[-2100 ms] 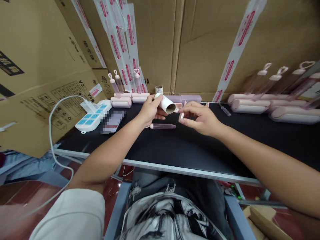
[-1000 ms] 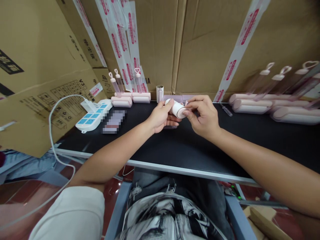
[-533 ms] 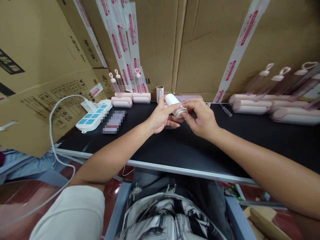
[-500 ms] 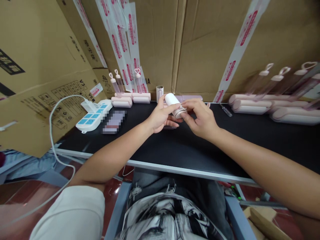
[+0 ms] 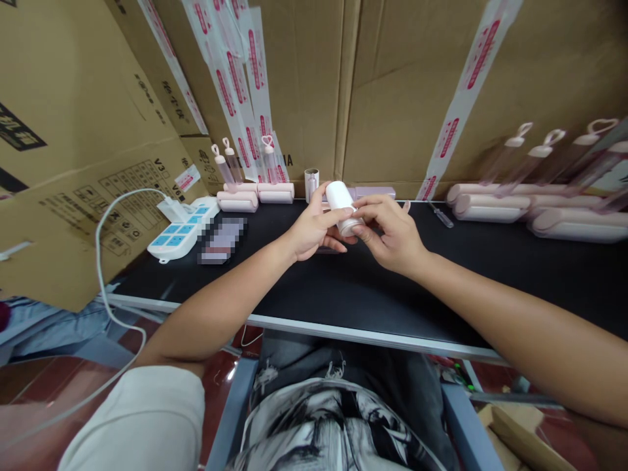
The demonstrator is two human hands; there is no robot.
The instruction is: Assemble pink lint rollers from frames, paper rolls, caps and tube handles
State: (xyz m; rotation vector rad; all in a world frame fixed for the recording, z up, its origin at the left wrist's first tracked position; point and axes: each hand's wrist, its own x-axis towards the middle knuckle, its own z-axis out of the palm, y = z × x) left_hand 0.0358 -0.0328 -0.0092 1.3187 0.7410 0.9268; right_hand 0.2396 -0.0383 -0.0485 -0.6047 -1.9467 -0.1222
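A white cylinder (image 5: 339, 195) with a rounded top is held tilted above the black work surface. My left hand (image 5: 314, 227) wraps round it from the left, thumb across its side and lower fingers stretched beneath. At its lower end, the fingers and thumb of my right hand (image 5: 392, 234) pinch the rim. Whether a separate small part sits between those fingertips is hidden. Just behind my hands stand an upright white tube (image 5: 311, 184) with an open top and a flat lilac piece (image 5: 375, 191).
A power strip (image 5: 184, 230) with a white cable and a blurred phone (image 5: 222, 241) lie at left. Pink devices with looped clear tubes stand at back left (image 5: 238, 199) and right (image 5: 493, 208). A small screwdriver (image 5: 441, 216) lies right of centre. Cardboard (image 5: 402, 98) walls the back.
The white cylinder has turned slightly more upright in my hands. My right fingers have shifted a little at its lower rim. The whole view has moved slightly.
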